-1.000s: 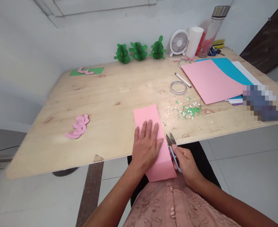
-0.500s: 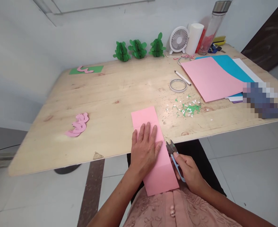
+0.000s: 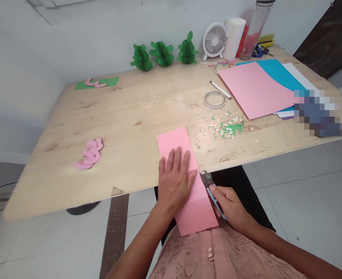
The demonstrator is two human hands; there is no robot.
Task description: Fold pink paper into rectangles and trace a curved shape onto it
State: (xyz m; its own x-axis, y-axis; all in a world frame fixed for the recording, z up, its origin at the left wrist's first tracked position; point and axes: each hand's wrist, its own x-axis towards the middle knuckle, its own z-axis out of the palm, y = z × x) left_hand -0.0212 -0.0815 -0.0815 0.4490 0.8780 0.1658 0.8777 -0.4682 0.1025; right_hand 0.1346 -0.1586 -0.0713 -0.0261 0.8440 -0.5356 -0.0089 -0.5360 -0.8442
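A long pink paper strip [image 3: 198,213] with crease lines lies over the front edge of the table, its lower end hanging toward my lap. My left hand [image 3: 175,182] rests flat on it, fingers spread and pointing away from me. Just right of the strip, my right hand [image 3: 230,203] grips small thread snips [image 3: 216,197] with blue handles. Their blades are apart, with the tips beside the strip's right edge. Curved pink cut-outs [image 3: 91,154] are piled at the left of the table.
Green and white scraps [image 3: 232,128], a tape roll [image 3: 214,99] and a pen [image 3: 220,90] lie right of centre. Pink sheet [image 3: 256,89] tops coloured papers. Green paper figures [image 3: 163,54], a fan [image 3: 214,40] and a bottle [image 3: 255,31] stand behind. Green paper [image 3: 111,82] is back left.
The view has shifted slightly, moving the table items up and left. Both hands keep nearly the same places at the strip, and the snips' blades look a little closer together.
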